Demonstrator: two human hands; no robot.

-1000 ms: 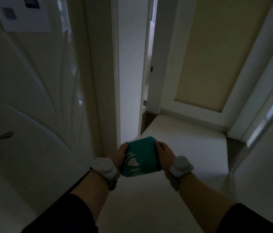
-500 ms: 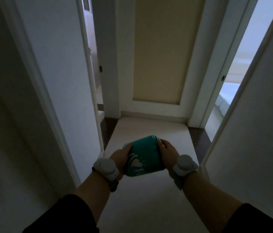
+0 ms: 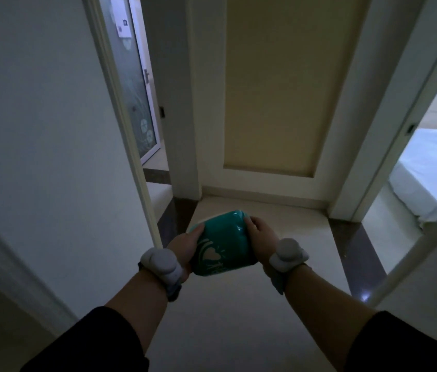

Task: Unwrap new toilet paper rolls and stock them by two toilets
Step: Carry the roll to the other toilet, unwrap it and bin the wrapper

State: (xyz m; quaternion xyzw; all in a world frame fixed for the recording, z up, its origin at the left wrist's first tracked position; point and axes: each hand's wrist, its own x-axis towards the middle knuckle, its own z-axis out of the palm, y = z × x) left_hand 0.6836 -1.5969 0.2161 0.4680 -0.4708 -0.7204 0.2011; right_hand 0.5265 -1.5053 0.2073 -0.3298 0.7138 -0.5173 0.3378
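Note:
A toilet paper roll in shiny teal wrapper, printed with a white heart, is held out in front of me at waist height. My left hand grips its left end, fingers curled behind it. My right hand grips its right end, thumb on top. Each wrist carries a grey band. The wrapper looks whole and closed. No toilet is in view.
I stand in a dim, narrow hallway with a pale floor. A frosted glass door stands open at the left beyond a white wall. A cream wall panel closes the far end. A doorway on the right shows a bed.
The view has swung right and moved forward: the white door with a handle left the frame, and the glass door and bedroom doorway came into sight. Both hands keep the same hold on the wrapped roll.

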